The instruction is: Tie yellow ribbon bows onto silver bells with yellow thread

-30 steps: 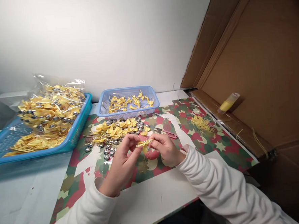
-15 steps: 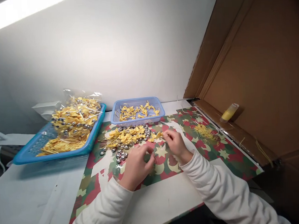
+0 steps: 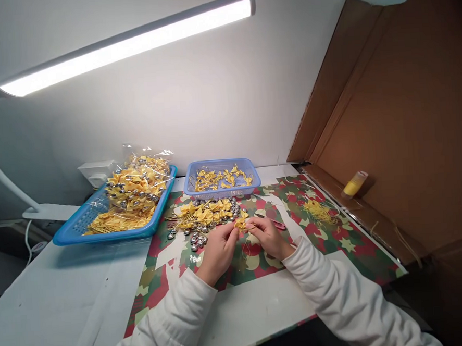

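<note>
Between my two hands a small yellow ribbon bow [image 3: 240, 223] is held above the patterned paper. My left hand [image 3: 220, 251] pinches its left side with thumb and forefinger. From the right, my right hand [image 3: 270, 237] is closed on the other side of the same bow; its fingertips partly hide it. Just beyond my left hand lies a pile of yellow bows [image 3: 206, 212] with thin stems, mixed with shiny silver bells [image 3: 198, 241]. A red-handled tool [image 3: 278, 224] lies behind my right hand, partly covered.
A small blue basket [image 3: 223, 192] with yellow bows stands against the wall. At left, a larger blue basket [image 3: 72, 232] holds a bulging clear bag [image 3: 141, 181]. Yellow thread [image 3: 319, 211] lies at right, near a yellow spool [image 3: 354, 185] by the cardboard. A lamp [image 3: 137, 43] hangs overhead.
My hands have come together; my left hand, apart from the bow before, now grips it too. The view has tilted up, showing more of the lamp.
</note>
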`<state>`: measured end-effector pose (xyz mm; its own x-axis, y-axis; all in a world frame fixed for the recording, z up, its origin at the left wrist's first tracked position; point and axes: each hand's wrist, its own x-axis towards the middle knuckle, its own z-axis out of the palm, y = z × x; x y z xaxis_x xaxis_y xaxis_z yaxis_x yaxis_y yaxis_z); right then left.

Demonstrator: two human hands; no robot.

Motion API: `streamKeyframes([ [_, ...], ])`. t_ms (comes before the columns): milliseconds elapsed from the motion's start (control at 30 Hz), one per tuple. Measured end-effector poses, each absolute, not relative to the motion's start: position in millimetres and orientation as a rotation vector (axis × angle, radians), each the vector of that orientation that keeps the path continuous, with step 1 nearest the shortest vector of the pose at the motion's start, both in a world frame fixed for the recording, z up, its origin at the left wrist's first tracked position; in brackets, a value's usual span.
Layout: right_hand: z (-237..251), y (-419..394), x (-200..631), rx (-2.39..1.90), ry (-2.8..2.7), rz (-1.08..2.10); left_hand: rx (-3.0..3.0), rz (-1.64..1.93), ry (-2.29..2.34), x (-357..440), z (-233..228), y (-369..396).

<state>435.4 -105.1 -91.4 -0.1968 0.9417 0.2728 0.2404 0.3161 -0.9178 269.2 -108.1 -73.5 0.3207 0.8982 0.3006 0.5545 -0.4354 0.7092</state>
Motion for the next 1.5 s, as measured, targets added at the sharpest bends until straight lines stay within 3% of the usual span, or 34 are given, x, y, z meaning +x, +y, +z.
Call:
streamKeyframes([
  [133,-89,-84,438,-1.176,-1.615,0.934,2.218,0.901,1.255,270,-74,-111],
  [400,-30,-2,437,-1.348,-1.669,1.019,2.453,0.726,1.055,274,-76,-118],
  [567,-41,-24,427,-1.414,-1.826,0.945,2.549,0.639,0.799,275,-79,-120],
  [667,-46,-45,436,-1.46,-1.898,0.828,2.457,0.794,0.734,276,-80,-122],
  [967,-46,-80,449,-1.367,-2.396,0.753,1.75,1.402,1.381,253,-66,-100],
  [1500,-58,-93,451,-1.214,-2.712,0.667,1.685,1.191,1.358,262,-67,-105],
])
